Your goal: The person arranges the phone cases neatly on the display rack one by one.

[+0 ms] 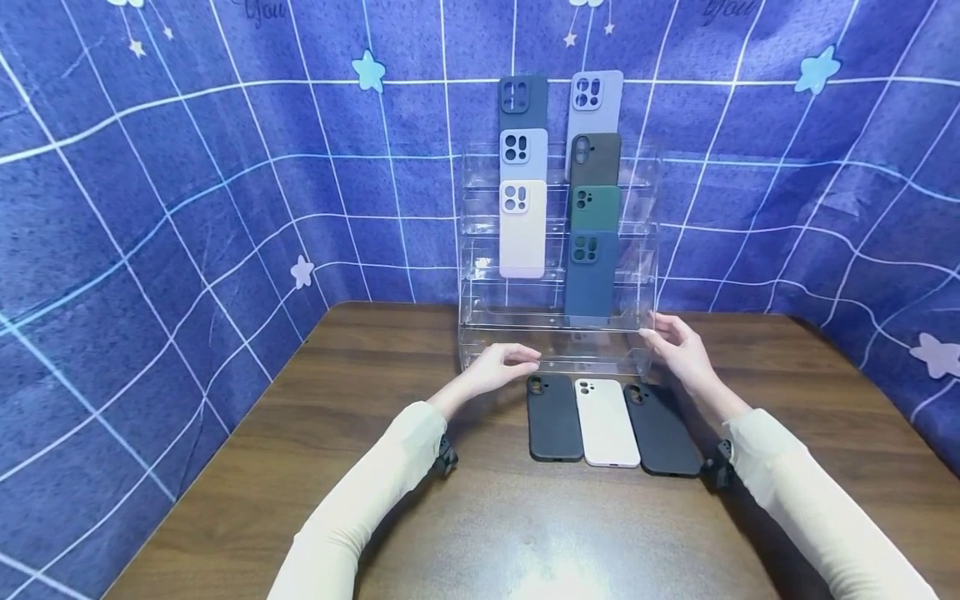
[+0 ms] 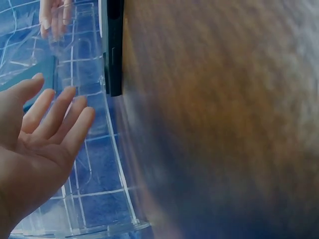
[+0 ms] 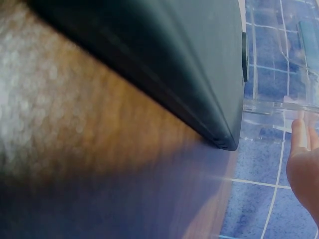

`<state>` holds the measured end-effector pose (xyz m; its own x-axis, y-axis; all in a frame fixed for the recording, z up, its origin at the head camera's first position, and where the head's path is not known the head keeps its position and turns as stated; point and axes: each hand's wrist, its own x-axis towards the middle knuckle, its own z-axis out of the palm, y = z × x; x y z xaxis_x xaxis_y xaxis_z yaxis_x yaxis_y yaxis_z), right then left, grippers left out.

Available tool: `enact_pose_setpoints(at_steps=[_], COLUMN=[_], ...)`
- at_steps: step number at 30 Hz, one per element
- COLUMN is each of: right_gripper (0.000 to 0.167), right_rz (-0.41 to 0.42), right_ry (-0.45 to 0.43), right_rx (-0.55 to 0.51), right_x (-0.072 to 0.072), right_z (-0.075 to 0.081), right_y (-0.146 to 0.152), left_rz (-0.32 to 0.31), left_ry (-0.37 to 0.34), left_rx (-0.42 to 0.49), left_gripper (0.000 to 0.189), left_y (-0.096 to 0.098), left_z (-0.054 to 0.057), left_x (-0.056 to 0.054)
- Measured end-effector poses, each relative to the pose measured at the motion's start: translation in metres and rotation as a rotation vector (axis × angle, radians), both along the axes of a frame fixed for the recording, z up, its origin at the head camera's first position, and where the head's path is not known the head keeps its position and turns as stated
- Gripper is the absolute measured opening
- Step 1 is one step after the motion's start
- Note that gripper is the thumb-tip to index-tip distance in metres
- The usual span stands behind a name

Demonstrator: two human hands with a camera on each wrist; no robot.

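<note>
A clear tiered rack (image 1: pixel 480 321) stands at the back of the table, with phone cases leaning on its tiers. My left hand (image 1: pixel 501 367) is by the rack's lower front left of centre, holding nothing; its fingers look relaxed and slightly bent in the left wrist view. At the rack's right side is my right hand (image 1: pixel 684 354), its extended fingers (image 3: pixel 298 137) at the clear edge; whether they press it I cannot tell. Between the hands lie a black phone case (image 1: pixel 555 421), a white phone case (image 1: pixel 607 423) and another black phone case (image 1: pixel 663 429), side by side on the wood.
On the rack's left column are a dark blue case (image 1: pixel 532 112), a light blue case (image 1: pixel 525 167) and a cream case (image 1: pixel 522 242). The right column holds several, including a lavender case (image 1: pixel 611 104), a green case (image 1: pixel 600 212) and a blue case (image 1: pixel 588 287). Blue cloth (image 1: pixel 375 208) hangs behind the table (image 1: pixel 465 525).
</note>
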<state>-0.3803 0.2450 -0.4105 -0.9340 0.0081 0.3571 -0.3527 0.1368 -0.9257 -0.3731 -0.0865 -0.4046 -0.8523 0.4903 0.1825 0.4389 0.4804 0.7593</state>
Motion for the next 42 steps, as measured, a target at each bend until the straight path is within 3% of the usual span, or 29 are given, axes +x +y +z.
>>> enact_pose_setpoints(at_steps=[5,17,29,35,42], right_gripper=[0.051,0.053,0.055,0.053,0.052], right_rz=[0.000,-0.017,-0.012,0.004,0.002], right_ry=[0.002,-0.003,0.004,-0.013,-0.014], right_rx=[0.006,0.043,0.042,0.024,0.020], right_x=[-0.001,-0.002,-0.002,0.006,0.015], right_z=[-0.001,-0.002,-0.002,0.007,0.014], right_y=[0.000,-0.001,0.001,-0.003,-0.008], left_rz=[-0.006,-0.087,-0.108,-0.117,-0.129], left_ry=[-0.043,-0.052,-0.123,-0.175,-0.154], left_rx=[-0.059,-0.199,-0.167,-0.164,-0.146], left_gripper=[0.036,0.031,0.029,0.029,0.026], left_y=[0.001,-0.005,-0.021,-0.027,-0.029], left_z=[-0.004,-0.007,-0.009,-0.008,-0.007], left_x=[0.000,0.006,0.010,0.013,0.013])
